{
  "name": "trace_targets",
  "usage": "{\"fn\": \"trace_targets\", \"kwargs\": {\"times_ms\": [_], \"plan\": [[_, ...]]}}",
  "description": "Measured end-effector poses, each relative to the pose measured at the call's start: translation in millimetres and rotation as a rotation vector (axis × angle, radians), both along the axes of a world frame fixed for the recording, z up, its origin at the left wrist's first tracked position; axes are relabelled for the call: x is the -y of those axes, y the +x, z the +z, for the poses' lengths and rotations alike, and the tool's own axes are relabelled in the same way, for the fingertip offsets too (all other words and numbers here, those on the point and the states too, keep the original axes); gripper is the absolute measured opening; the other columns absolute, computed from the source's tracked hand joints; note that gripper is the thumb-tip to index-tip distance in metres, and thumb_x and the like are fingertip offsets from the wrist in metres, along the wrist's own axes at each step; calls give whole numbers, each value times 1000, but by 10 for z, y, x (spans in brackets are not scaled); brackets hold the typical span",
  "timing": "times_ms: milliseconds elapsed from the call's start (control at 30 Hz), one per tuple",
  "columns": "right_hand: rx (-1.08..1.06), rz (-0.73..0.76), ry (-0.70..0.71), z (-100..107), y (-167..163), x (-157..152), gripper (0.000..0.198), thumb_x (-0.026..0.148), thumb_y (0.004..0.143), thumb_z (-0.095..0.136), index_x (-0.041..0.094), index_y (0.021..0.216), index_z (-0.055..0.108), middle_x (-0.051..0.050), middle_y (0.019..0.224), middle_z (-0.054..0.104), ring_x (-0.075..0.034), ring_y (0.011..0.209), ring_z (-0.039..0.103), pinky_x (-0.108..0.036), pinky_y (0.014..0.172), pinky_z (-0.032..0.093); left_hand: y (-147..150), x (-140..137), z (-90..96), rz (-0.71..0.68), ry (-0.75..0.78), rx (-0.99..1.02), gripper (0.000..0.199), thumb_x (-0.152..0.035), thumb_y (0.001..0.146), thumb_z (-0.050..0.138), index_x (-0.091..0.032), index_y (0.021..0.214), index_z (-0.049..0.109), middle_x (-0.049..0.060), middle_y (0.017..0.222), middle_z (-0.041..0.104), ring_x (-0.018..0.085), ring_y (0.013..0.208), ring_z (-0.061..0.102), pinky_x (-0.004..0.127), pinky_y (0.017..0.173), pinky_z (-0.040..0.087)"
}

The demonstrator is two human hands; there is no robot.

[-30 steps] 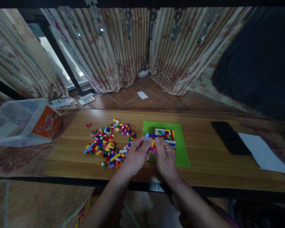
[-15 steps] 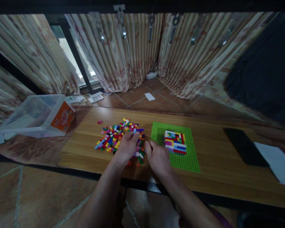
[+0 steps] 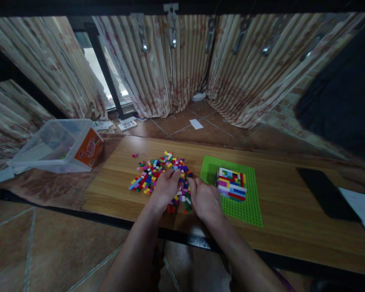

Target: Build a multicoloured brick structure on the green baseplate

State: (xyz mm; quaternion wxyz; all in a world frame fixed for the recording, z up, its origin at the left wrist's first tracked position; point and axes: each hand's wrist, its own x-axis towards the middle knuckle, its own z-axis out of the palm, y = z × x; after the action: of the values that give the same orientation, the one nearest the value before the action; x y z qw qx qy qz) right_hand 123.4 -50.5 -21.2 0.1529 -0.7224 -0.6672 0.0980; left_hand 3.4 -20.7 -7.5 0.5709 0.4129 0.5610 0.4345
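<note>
Overall, striped curtains (image 3: 176, 73) back the scene; below them, a wood-grain table (image 3: 280, 215) spans the view w/ all brickwork on top. Clear plastic bin (image 3: 51, 165), orange label on one end, stands at far L, beyond the tabletop's L edge. Green studded baseplate (image 3: 246, 213) lies flat, R of ctr. Dark flat slab (image 3: 327, 194) rests farther R, w/ white paper (image 3: 357, 207) just beside it. Loose-brick pile (image 3: 147, 175), mixed colours, spreads L of the baseplate, well apart from the bin. L hand (image 3: 166, 188) is over the pile, palm down, fingers bent, thumb near fingertips; whether a brick is held can't be told. R hand (image 3: 205, 198) sits btwn pile and baseplate, fingers curled in, thumb & index nearly together at the pile's R edge; contents, if any, hidden. Brick block (image 3: 231, 184), multicoloured, stands on the baseplate's upper-mid part, just beyond the R hand, neither hand on it. Purple brick (image 3: 181, 167), long, lies by the L fingertips. Stray magenta brick (image 3: 135, 155) lies alone, up-L of the pile.

Step in hand (judged): picking through loose bricks w/ both hands. Next move calls for a narrow fingertip pinch on one pc., w/o dragging its neighbours.
</note>
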Motion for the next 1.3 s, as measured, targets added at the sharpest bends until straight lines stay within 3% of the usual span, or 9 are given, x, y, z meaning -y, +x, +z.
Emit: {"fn": "trace_targets", "kwargs": {"times_ms": [167, 367, 500, 633, 933, 1200, 1300], "plan": [[-198, 17, 124, 18, 62, 20, 38, 31, 100, 31, 19, 81, 61, -5, 65, 66, -18, 57, 61, -28, 54, 32, 5, 16, 94, -12, -21, 19, 28, -34, 81, 58, -19, 61, 45, -8, 47, 36, 7, 40, 38, 19, 44, 34], [-553, 35, 137, 38, 133, 1, 29, 33, 97, 40, 19, 92, 64, -3, 74, 68, -17, 67, 62, -27, 64, 41, -8, -3, 49, -55, 23, -61, 31, -38, 82, 57, -19, 59, 46, -6, 45, 44, 8, 40, 39, 20, 43, 30], [-628, 44, 149, 2, 125, -18, 25, 31, 94, 44, 19, 95, 67, -4, 85, 72, -17, 74, 64, -28, 69, 44, -44, -46, -25, -77, 62, -130, 29, -40, 81, 56, -18, 63, 50, -2, 54, 57, 9, 40, 43, 21, 42, 29], [-633, 42, 152, -2, 106, -28, 24, 31, 93, 46, 19, 95, 67, -5, 87, 73, -17, 72, 64, -28, 70, 45, -69, -72, -61, -100, 114, -208, 23, -37, 83, 53, -19, 68, 50, -2, 55, 56, 10, 43, 47, 21, 44, 33], [-1023, 79, 45, -51, 115, -72, 34, 48, 87, 52, 19, 70, 58, 1, 62, 63, -14, 59, 57, -25, 58, 44, 41, 3, -66, -243, 99, -50, 23, -39, 81, 58, -18, 74, 52, -4, 61, 50, 9, 51, 44, 19, 48, 36], [-1392, 1, -39, -23, 73, -50, 35, 53, 76, 63, 19, 69, 58, 9, 48, 42, -8, 42, 32, -22, 42, 24, 95, 44, 47, -185, 67, 78, 24, -37, 79, 61, -16, 73, 52, -4, 65, 49, 7, 54, 46, 18, 51, 39], [-1541, -35, -50, 15, 60, -54, 31, 48, 74, 67, 19, 67, 56, 8, 50, 45, -7, 42, 34, -22, 42, 26, 90, 60, 102, -168, 27, 127, 27, -40, 78, 63, -17, 72, 50, -6, 61, 47, 6, 49, 44, 17, 48, 38]]}}
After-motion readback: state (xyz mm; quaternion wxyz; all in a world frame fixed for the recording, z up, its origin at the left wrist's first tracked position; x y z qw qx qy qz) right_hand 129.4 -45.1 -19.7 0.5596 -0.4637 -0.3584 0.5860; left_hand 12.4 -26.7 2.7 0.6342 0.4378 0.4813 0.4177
